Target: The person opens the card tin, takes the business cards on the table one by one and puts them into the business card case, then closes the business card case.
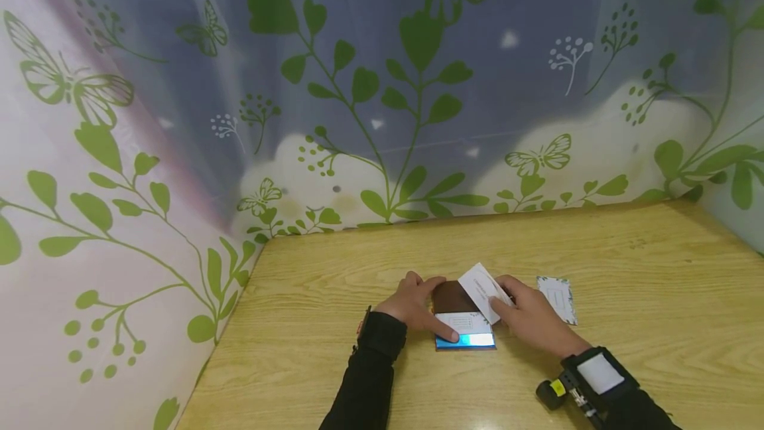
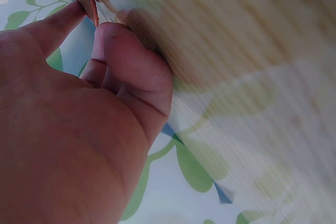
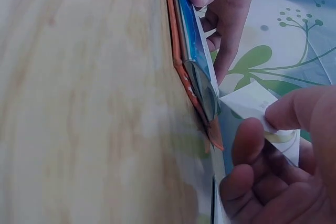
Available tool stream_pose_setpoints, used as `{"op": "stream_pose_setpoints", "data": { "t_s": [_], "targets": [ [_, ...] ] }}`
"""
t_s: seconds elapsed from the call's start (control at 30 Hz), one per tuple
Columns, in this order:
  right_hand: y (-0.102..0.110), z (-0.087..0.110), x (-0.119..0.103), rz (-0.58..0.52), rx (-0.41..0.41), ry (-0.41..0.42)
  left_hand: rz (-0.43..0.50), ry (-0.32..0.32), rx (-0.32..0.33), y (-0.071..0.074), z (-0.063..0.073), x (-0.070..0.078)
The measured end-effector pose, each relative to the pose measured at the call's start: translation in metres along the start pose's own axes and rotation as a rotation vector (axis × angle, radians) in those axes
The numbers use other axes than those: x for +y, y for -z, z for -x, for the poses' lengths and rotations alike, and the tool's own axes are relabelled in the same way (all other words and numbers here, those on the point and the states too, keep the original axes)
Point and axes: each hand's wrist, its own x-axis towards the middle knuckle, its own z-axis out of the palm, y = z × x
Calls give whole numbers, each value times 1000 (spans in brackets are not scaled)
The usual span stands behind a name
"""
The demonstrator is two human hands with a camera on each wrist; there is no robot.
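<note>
A brown card holder [image 1: 451,296] lies on the table, its edge orange-brown in the right wrist view. Across its lower half sit a white printed card [image 1: 462,321] and a shiny blue strip [image 1: 477,340]. My left hand [image 1: 410,307] grips the holder's left side, thumb laid over the front and fingers at the upper left edge. Between thumb and fingers my right hand [image 1: 528,314] pinches a white card [image 1: 480,289], tilted over the holder's upper right part. That card [image 3: 251,101] shows beside the holder's edge [image 3: 177,51] in the right wrist view.
Another white card with a leafy border [image 1: 558,299] lies on the wooden table [image 1: 334,271], to the right of my right hand. A curtain [image 1: 334,118] printed with leaves and butterflies hangs along the back and sides.
</note>
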Motion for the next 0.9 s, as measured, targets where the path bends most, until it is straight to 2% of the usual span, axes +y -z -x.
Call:
{"op": "stream_pose_setpoints", "data": {
  "t_s": [0.23,0.9],
  "targets": [
    [-2,-2,2,-28,10,51,-10,-5,-1,0,0,0],
    [-2,-4,7,-25,-105,91,6,-8,3,0,-1,0]
  ]
}}
